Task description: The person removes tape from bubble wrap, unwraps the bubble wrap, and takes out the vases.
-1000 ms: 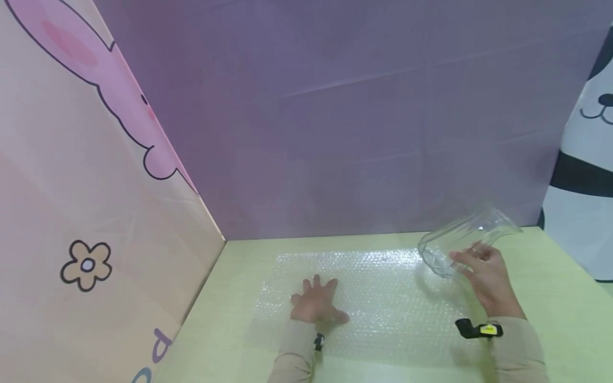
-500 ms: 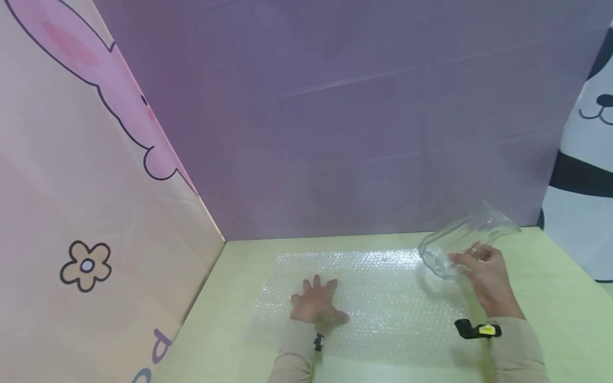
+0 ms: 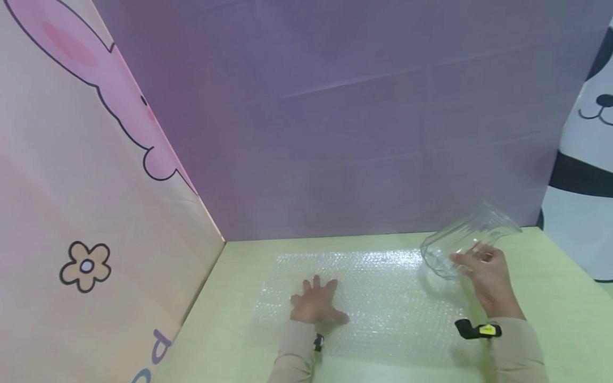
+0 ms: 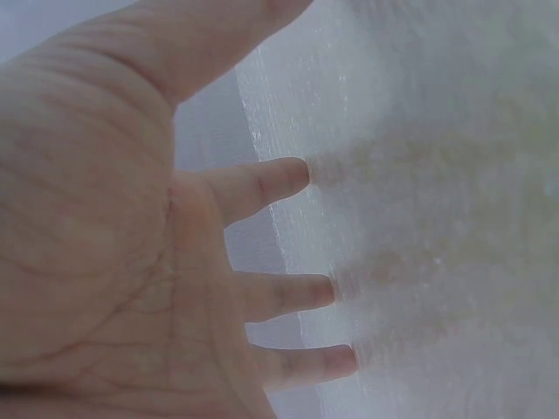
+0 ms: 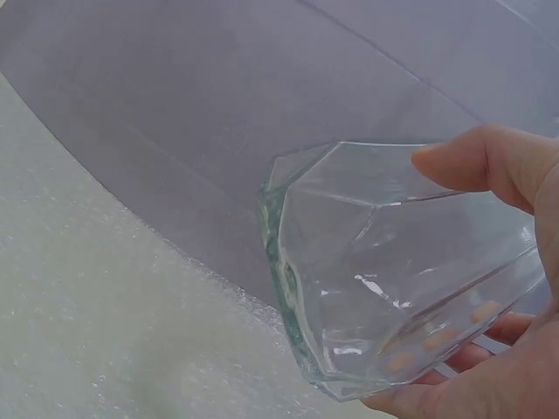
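A clear faceted glass vase [image 3: 466, 236] is held in my right hand [image 3: 488, 274] above the right end of the bubble wrap. In the right wrist view the thumb lies along one side of the vase [image 5: 393, 262] and the fingers curl round the other, seen through the glass; its thick base points left. My left hand [image 3: 316, 304] rests on the bubble wrap [image 3: 383, 298] with fingers spread. The left wrist view shows its fingertips [image 4: 297, 179] touching the sheet [image 4: 454, 227], straight and holding nothing.
The sheet lies flat on a pale yellow-green table [image 3: 230, 276]. A purple wall panel [image 3: 325, 133] stands behind the table's back edge. On the left is a printed side panel [image 3: 110, 202], and a panda print [image 3: 584, 213] is at the right.
The vase shifts very slightly in my right hand's grip, its base end a touch to the right. My left hand stays in place on the bubble wrap.
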Demonstrator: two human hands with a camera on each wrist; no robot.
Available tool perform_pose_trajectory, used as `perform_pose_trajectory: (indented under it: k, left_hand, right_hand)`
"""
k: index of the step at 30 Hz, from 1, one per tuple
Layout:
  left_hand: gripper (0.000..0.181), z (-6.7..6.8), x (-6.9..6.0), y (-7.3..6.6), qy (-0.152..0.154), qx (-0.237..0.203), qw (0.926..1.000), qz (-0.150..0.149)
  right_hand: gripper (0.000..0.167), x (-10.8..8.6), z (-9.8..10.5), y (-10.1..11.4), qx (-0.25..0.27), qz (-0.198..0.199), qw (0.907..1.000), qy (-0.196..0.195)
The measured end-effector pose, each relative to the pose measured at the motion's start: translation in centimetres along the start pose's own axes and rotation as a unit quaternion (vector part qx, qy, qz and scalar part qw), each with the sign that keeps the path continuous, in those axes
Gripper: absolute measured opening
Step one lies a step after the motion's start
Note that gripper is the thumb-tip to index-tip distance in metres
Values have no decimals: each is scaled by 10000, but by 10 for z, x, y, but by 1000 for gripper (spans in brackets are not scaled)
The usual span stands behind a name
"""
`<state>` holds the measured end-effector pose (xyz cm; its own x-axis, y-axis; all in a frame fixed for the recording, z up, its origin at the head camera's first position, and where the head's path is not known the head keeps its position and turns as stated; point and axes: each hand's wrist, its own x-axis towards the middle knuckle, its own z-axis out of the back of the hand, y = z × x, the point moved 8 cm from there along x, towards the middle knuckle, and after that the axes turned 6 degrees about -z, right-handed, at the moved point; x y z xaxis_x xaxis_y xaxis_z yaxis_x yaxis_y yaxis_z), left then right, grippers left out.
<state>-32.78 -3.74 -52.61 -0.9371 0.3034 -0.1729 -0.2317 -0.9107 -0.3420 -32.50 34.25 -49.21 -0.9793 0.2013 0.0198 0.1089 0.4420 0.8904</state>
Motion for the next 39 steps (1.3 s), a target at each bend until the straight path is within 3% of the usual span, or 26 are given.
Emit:
perform_pose_trajectory:
  k: [9,19,23,26,33,39]
  left_hand:
    - [101,0,0,0,9,-7,10000,-3]
    - [100,1,0,-2,-25,44,10000,-46]
    - [100,1,0,-2,-30,60,10000,-45]
    - [100,2,0,-3,-34,48,10000,-45]
    - [100,3,-2,-4,-46,-34,10000,-44]
    - [100,3,-3,-3,-47,-63,10000,-49]
  right_hand:
    - [33,2,9,-2,-111,-55,9992,-381]
    - [59,-2,24,-8,-1043,-799,9822,-1344]
    - [83,-4,30,-10,-1400,-1132,9695,-1662]
    - [97,-5,32,-9,-1429,-1251,9650,-1806]
    - [73,-6,35,-8,-1235,-1088,9647,-2058]
    - [70,-4,41,-10,-921,-1060,9638,-2266]
